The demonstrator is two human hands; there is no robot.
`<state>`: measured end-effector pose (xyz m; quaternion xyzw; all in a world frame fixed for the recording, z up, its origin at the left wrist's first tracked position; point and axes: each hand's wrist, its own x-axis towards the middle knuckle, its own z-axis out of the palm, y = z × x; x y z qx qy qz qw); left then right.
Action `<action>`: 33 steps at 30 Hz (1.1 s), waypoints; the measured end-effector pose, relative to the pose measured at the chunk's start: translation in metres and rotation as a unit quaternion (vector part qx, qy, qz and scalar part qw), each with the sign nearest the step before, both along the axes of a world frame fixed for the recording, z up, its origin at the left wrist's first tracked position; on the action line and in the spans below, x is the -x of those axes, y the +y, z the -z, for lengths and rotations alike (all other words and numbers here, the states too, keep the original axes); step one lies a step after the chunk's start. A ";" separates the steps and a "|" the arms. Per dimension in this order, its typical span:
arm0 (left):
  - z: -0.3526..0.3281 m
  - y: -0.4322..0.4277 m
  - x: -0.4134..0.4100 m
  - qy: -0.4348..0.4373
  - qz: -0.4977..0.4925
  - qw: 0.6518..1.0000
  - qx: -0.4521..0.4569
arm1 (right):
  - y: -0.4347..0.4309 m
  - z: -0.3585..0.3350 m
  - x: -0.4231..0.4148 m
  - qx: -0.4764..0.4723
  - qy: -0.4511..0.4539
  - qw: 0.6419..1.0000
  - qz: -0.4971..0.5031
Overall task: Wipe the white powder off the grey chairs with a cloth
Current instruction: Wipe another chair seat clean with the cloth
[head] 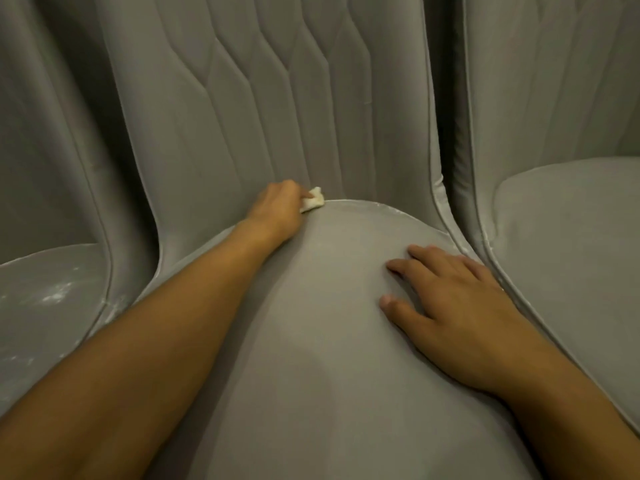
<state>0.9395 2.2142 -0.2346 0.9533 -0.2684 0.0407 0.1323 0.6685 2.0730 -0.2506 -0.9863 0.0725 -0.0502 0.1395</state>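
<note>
Clenched the fingers (304, 195) of the left hand (277, 206) round a small cloth (313, 199), pressed against the back seam of the middle chair (311, 341). Laid the right hand (460, 306) flat on that seat, fingers spread and released. Showed white powder (381, 206) along the seam just right of the clenched fingers, more on the left chair (69, 265).

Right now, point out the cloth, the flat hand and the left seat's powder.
cloth (314, 199): head view, exposed crumpled end
right hand (464, 306): head view, its back
white powder (55, 297): head view, brightest streak
</note>
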 end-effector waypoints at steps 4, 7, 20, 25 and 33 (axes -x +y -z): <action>-0.003 -0.002 -0.001 0.027 -0.035 0.999 0.011 | 0.003 0.000 0.000 -0.001 0.001 1.000 0.004; -0.007 -0.017 0.015 0.053 0.010 0.996 0.067 | 0.003 -0.001 -0.002 0.004 0.003 1.000 0.005; 0.000 -0.065 0.093 0.043 0.307 0.949 0.057 | 0.008 -0.001 0.002 0.021 -0.021 0.999 0.012; -0.007 -0.060 0.091 -0.036 0.273 0.959 -0.068 | 0.006 0.000 0.004 0.019 -0.001 1.000 0.011; -0.009 0.047 0.008 -0.046 -0.042 0.971 -0.232 | 0.003 0.000 0.003 0.008 0.003 1.000 0.009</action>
